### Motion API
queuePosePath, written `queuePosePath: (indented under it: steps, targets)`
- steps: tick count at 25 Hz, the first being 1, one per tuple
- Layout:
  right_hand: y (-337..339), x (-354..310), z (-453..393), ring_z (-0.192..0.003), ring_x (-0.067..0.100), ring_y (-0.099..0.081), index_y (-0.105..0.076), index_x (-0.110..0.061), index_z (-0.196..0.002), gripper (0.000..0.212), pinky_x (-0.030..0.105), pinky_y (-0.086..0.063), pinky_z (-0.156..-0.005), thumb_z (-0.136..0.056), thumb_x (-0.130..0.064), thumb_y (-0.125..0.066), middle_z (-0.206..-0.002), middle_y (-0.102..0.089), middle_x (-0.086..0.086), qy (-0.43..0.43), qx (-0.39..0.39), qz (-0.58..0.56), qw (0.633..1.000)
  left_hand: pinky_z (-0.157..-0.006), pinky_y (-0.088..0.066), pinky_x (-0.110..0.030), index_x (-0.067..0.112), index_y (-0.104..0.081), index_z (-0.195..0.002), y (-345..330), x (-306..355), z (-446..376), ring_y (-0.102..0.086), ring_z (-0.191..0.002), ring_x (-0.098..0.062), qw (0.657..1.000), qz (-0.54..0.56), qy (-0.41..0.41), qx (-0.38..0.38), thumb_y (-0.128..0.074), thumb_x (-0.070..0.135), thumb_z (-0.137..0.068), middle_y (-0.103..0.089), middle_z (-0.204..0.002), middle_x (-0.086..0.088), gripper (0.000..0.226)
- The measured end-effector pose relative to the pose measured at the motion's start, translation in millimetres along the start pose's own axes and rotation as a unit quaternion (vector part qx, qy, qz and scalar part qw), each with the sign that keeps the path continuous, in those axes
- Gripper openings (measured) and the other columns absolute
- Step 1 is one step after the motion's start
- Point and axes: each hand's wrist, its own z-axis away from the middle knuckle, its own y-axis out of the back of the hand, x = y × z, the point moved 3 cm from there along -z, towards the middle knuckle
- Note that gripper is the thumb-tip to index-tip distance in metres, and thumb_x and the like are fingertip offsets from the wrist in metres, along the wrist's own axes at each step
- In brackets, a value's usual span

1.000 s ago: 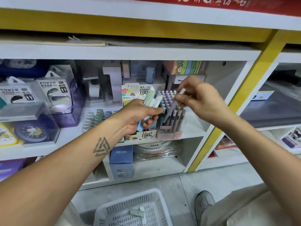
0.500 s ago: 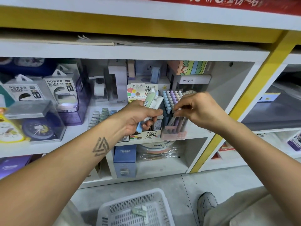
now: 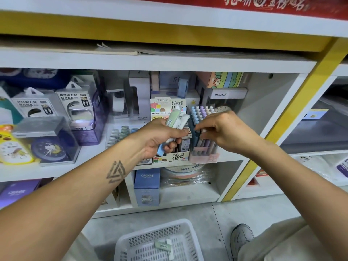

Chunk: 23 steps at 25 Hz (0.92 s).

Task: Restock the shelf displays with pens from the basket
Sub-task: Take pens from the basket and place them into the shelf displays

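Left hand (image 3: 160, 137), arm extended, grips a bundle of pens (image 3: 177, 120) before the shelf display (image 3: 204, 147). Right hand (image 3: 224, 131) curls over the display, apparently pinching one pen. Basket (image 3: 150, 242) sits below.

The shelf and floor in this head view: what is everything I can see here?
Pastel pens in clear display stand: many, blue, purple and beige, middle shelf.
Flat pastel packs: several, green, white, blue, in the left hand.
Printed cardboard refill box: one, cream, left of the pens.
Power bank boxes: two, clear and white, shelf left.
Boxed round clock: one, dark blue, shelf left.
Blue Cruhre box: one, lower shelf.
White plastic basket: one, floor, a few packs inside.
Grey shoe: one, floor.
Left hand: grips the packs.
Right hand: pinches a pen at the stand.
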Motion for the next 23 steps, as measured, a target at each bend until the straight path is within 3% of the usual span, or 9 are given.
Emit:
queuePosePath:
  steps: [3,6,7,9,12,15,18,20,23]
  targets:
    - [-10,0,-1,-0.079,0.023,-0.062,-0.070,-0.015,-0.091,0.010,0.042,-0.054,-0.070,-0.085,-0.019,-0.077,-0.083,-0.070,0.002,-0.038,0.021,0.028,0.999,-0.037,-0.032,-0.017,-0.002,-0.063,-0.113,0,0,1,-0.044,-0.043,-0.012,1.000,0.005,0.005,-0.010,-0.077,0.007,-0.082,-0.058,-0.062,-0.008,0.035]
    - [-9,-2,-4,-0.085,0.015,-0.051,-0.077,-0.014,-0.088,0.009,0.037,-0.049,-0.073,-0.087,-0.022,-0.075,-0.090,-0.068,-0.002,-0.011,0.049,0.068,0.996,-0.037,-0.032,-0.018,-0.001,-0.064,-0.111,2,1,4,-0.044,-0.044,-0.012,1.000,0.009,-0.001,-0.024,-0.077,0.009,-0.082,-0.058,-0.063,-0.007,0.033]
    - [-5,-3,-7,-0.085,0.012,-0.050,-0.078,-0.014,-0.093,0.011,0.032,-0.048,-0.073,-0.089,-0.023,-0.072,-0.093,-0.067,-0.002,-0.020,0.069,0.047,0.996,-0.037,-0.032,-0.018,-0.001,-0.065,-0.111,3,2,5,-0.044,-0.044,-0.012,1.000,0.010,-0.004,-0.028,-0.077,0.009,-0.082,-0.058,-0.064,-0.007,0.033]
    - [-3,-7,-15,-0.071,0.006,-0.055,-0.075,-0.015,-0.105,0.017,0.019,-0.046,-0.063,-0.093,-0.025,-0.068,-0.086,-0.068,-0.001,-0.104,0.099,-0.115,0.983,-0.037,-0.030,-0.018,0.001,-0.066,-0.104,7,3,9,-0.044,-0.045,-0.012,0.999,0.001,-0.016,-0.033,-0.077,0.010,-0.083,-0.058,-0.065,-0.008,0.025]
    - [-19,-20,-31,-0.053,0.008,-0.057,-0.070,-0.010,-0.104,0.020,0.018,-0.043,-0.046,-0.091,-0.025,-0.071,-0.069,-0.068,0.005,-0.217,0.072,-0.358,0.905,-0.038,-0.031,-0.018,0.008,-0.067,-0.094,15,5,16,-0.045,-0.046,-0.013,0.999,-0.018,-0.030,-0.037,-0.076,0.013,-0.085,-0.060,-0.068,-0.010,0.014]
    - [-27,-28,-41,-0.058,0.015,-0.065,-0.068,0.007,-0.102,0.014,0.021,-0.057,-0.058,-0.090,-0.001,-0.068,-0.074,-0.070,0.014,-0.246,0.095,-0.501,0.824,-0.037,-0.034,-0.017,0.002,-0.065,-0.108,31,8,25,-0.048,-0.046,-0.012,0.998,0.028,-0.019,-0.046,-0.074,0.016,-0.087,-0.066,-0.083,-0.019,0.027]
    - [-29,-31,-50,-0.068,0.020,-0.073,-0.067,0.009,-0.100,0.012,0.021,-0.060,-0.065,-0.089,0.005,-0.065,-0.086,-0.072,0.023,-0.242,0.097,-0.575,0.776,-0.036,-0.035,-0.017,0.001,-0.062,-0.111,57,12,34,-0.047,-0.045,-0.011,0.995,0.094,-0.011,-0.029,-0.070,0.012,-0.086,-0.070,-0.092,-0.026,0.028]
    - [-33,-38,-57,-0.069,0.023,-0.073,-0.070,0.004,-0.097,0.009,0.021,-0.059,-0.063,-0.089,0.002,-0.067,-0.087,-0.073,0.023,-0.239,0.076,-0.576,0.778,-0.036,-0.035,-0.017,0.002,-0.062,-0.107,72,12,39,-0.046,-0.044,-0.011,0.995,0.101,-0.007,-0.003,-0.067,0.008,-0.089,-0.071,-0.090,-0.027,0.020]
    - [-39,-49,-70,-0.054,0.021,-0.065,-0.075,-0.006,-0.094,0.013,0.024,-0.053,-0.047,-0.089,-0.018,-0.072,-0.075,-0.072,0.018,-0.248,0.020,-0.511,0.823,-0.036,-0.035,-0.018,0.002,-0.064,-0.106,90,12,45,-0.047,-0.042,-0.012,0.995,0.075,-0.022,0.056,-0.067,0.007,-0.089,-0.072,-0.083,-0.024,0.017]
